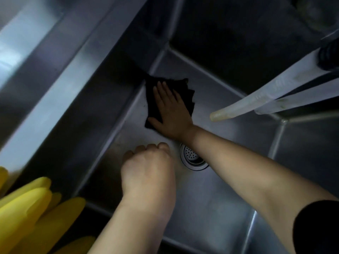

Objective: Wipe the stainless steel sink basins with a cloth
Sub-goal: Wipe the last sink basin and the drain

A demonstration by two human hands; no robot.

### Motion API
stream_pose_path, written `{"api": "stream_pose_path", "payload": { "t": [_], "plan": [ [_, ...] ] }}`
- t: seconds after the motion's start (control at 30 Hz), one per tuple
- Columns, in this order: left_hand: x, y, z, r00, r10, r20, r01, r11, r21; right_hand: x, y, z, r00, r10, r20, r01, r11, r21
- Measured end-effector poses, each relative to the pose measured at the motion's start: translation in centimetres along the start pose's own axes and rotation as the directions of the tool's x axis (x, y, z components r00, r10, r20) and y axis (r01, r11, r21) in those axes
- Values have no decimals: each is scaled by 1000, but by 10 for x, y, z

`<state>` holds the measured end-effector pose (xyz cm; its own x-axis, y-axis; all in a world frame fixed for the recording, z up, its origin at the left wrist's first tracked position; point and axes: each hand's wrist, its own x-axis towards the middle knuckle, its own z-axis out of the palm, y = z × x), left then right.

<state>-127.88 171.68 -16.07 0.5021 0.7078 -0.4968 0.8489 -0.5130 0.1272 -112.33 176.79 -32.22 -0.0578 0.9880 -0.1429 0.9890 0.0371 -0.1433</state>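
I look straight down into a stainless steel sink basin (211,208). A dark cloth (187,92) lies flat on the basin floor near the far left corner. My right hand (170,112) presses on the cloth with straight, spread fingers. My left hand (148,169) hovers over the basin floor in front of the cloth, fingers loosely curled downward and holding nothing. The round strainer drain (192,158) sits between my two forearms, partly covered by my right arm.
A clear hose (256,101) reaches into the basin from the upper right. Yellow rubber gloves (31,213) lie on the sink rim at the lower left. A second basin (27,43) lies beyond the steel divider (69,83) at upper left.
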Motion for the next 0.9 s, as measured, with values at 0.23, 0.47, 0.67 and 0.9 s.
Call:
{"api": "stream_pose_path", "payload": {
  "t": [0.23, 0.47, 0.67, 0.9],
  "plan": [
    [2, 1, 1, 1000, -12, 12, 13, 1000, -23, -52, 39, 4, 982, -164, 95, 167, 986, -24],
    [1, 2, 4, 1000, -1, 18, 2, 998, -69, 10, 84, -22, 993, 104, 50, -99, 990, -98],
    [2, 3, 3, 1000, 0, -3, -1, 998, -68, 55, 59, -17, 955, 297, -7, -295, 948, -119],
    [0, 3, 1, 998, -5, -57, 5, 1000, -3, 45, 30, -9, 994, 104, 19, -103, 993, -62]
  ]
}}
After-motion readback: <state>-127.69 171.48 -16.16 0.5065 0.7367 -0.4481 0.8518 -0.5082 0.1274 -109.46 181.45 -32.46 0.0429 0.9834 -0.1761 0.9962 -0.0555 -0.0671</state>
